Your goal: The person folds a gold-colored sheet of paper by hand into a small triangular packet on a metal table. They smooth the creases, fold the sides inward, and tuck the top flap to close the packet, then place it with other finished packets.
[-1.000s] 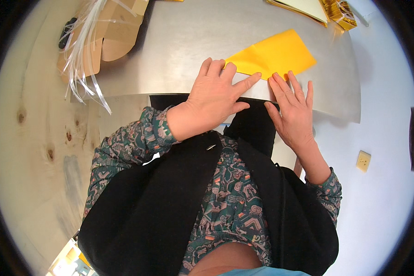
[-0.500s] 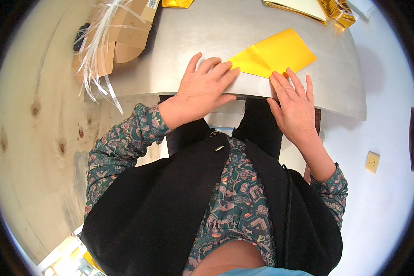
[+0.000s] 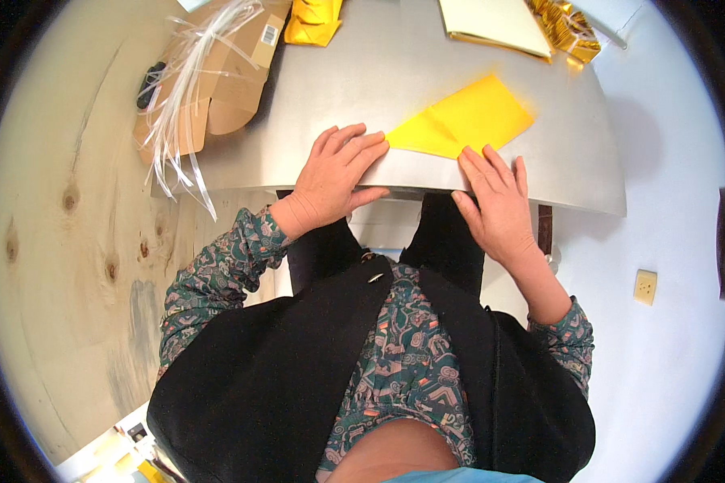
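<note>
Fingers (image 3: 366, 146) apart, the left hand (image 3: 322, 183) and right hand (image 3: 498, 208) are touching one yellow sheet (image 3: 469, 117) on the worktop (image 3: 342, 88), at its eight and six o'clock. One box (image 3: 232, 105) is lying toward its nine o'clock, one yellow bundle (image 3: 312, 22) toward ten, one gold bundle (image 3: 568, 32) toward two.

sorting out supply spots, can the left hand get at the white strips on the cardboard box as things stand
Probably yes: the white strips drape over the cardboard box at left, and nothing visible stands between them and the left hand, which rests by the yellow sheet.
</note>
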